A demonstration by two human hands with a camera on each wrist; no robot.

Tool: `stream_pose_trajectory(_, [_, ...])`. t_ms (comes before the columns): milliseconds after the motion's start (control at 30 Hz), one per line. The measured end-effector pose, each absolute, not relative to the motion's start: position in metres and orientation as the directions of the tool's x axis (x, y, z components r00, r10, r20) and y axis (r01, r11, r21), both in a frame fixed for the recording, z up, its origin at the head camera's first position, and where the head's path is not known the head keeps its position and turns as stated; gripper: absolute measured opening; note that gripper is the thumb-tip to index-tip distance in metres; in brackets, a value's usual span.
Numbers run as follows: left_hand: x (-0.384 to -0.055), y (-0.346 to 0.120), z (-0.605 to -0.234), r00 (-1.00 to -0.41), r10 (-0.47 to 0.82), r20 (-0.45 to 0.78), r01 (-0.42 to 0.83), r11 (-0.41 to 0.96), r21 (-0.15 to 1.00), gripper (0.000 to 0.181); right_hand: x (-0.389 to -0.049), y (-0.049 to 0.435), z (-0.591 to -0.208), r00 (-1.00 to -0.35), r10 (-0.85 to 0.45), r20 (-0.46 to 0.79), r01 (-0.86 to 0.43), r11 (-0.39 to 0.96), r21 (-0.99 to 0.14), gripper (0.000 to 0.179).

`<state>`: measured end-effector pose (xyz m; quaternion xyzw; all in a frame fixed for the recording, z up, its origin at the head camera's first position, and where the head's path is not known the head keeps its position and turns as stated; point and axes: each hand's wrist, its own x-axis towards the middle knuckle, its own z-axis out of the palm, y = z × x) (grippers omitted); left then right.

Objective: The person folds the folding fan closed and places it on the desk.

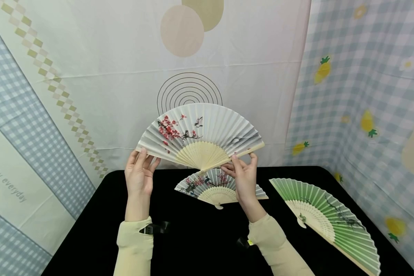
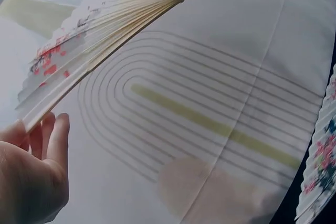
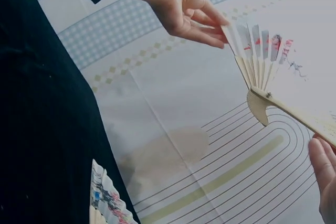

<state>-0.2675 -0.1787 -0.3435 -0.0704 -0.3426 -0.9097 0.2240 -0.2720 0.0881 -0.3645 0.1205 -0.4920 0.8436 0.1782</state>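
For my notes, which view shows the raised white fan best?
Head view: the white fan appears nearly whole, face-on. Left wrist shows it slanted, cropped at top; right wrist shows it cropped at right, partly washed out.

We hold one end of a spread fan (image 2: 107, 45) in our left hand (image 2: 34, 182) at the lower left, its pale ribs slanting up rightward past red flowers (image 2: 50, 70). Behind hangs a white cloth (image 2: 220, 14) with a green stripe (image 2: 181, 109); another fan (image 2: 320, 163) shows at the right edge.
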Motion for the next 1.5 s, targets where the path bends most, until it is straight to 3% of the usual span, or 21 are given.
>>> stream_pose_trajectory(200, [-0.269, -0.167, -0.346, -0.888, -0.35, 0.3, 0.461, -0.666, 0.587, 0.04, -0.271, 0.088, -0.37, -0.902, 0.241, 0.359, -0.432, -0.458, -0.777, 0.056])
stream_pose_trajectory(400, [-0.268, -0.163, -0.348, -0.868, -0.33, 0.37, 0.496, -0.583, 0.643, 0.044, -0.272, 0.087, -0.375, -0.875, 0.254, 0.411, -0.483, -0.46, -0.745, 0.058])
stream_pose_trajectory(600, [-0.267, -0.161, -0.353, -0.82, -0.335, 0.464, 0.569, -0.399, 0.719, 0.05, -0.271, 0.088, -0.379, -0.878, 0.235, 0.418, -0.479, -0.47, -0.741, 0.059])
stream_pose_trajectory(833, [-0.268, -0.16, -0.357, -0.759, -0.356, 0.545, 0.632, -0.201, 0.749, 0.044, -0.268, 0.091, -0.38, -0.897, 0.202, 0.392, -0.44, -0.459, -0.772, 0.065])
stream_pose_trajectory(1500, [-0.27, -0.156, -0.364, -0.786, -0.345, 0.513, 0.598, -0.212, 0.773, 0.035, -0.268, 0.089, -0.391, -0.88, 0.157, 0.447, -0.471, -0.39, -0.791, 0.066])
